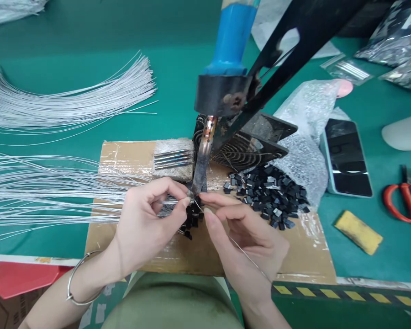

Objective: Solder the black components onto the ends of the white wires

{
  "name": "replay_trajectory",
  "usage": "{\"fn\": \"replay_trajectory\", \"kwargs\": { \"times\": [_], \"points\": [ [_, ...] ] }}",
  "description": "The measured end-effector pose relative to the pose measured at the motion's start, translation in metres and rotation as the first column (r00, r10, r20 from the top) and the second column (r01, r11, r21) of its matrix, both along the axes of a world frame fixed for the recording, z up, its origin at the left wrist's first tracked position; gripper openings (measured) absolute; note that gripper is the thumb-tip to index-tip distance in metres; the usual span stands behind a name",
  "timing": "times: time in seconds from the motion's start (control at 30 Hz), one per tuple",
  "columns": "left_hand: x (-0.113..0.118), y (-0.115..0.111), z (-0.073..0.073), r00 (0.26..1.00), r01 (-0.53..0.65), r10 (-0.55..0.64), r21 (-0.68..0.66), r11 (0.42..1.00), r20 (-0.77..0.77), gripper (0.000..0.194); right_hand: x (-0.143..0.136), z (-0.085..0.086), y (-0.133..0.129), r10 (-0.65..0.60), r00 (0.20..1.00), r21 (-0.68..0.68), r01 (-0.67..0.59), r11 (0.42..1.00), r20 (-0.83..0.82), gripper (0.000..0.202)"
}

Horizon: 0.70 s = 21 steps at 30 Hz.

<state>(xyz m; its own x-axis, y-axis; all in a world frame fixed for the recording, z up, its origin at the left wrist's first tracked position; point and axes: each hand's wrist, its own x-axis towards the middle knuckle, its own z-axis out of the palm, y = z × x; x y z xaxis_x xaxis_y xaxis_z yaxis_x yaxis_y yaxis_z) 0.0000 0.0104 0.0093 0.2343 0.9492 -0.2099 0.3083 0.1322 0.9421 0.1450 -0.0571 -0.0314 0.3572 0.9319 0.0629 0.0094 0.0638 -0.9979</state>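
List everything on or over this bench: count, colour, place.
Soldering iron: one, blue-handled, top centre
Bracket: one, black, holding iron
Fan: one, black, behind iron
Metal rods: several, silvery, on grey block
Wire bundles: at least two, whitish, left
Connector-like pieces: many, black, on cardboard
Bubble wrap: one, translucent, beside phone
Phone: one, black, right
Unidentified object: one, pink, by bubble wrap
Sponge: one, yellow, right
Hand tool: one, red-handled, right
Cylinder: one, white, right
Plastic bags: several, clear, top right
Table: one, green, throughout
Solder wire: one, silvery, right hand
Bracelet: one, silvery, left wrist
Left hand, right hand: two, bare, below iron
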Motion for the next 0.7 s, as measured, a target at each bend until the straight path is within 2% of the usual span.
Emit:
{"fn": "replay_trajectory", "kwargs": {
  "times": [0.7],
  "points": [
    [-0.0012,-0.0008,0.0017,0.998,0.012,-0.011,0.022,1.0,-0.062,0.011,-0.0006,-0.0026,-0.0003,-0.02,0.999,0.044,0.018,0.999,0.037,0.018]
  ]
}}
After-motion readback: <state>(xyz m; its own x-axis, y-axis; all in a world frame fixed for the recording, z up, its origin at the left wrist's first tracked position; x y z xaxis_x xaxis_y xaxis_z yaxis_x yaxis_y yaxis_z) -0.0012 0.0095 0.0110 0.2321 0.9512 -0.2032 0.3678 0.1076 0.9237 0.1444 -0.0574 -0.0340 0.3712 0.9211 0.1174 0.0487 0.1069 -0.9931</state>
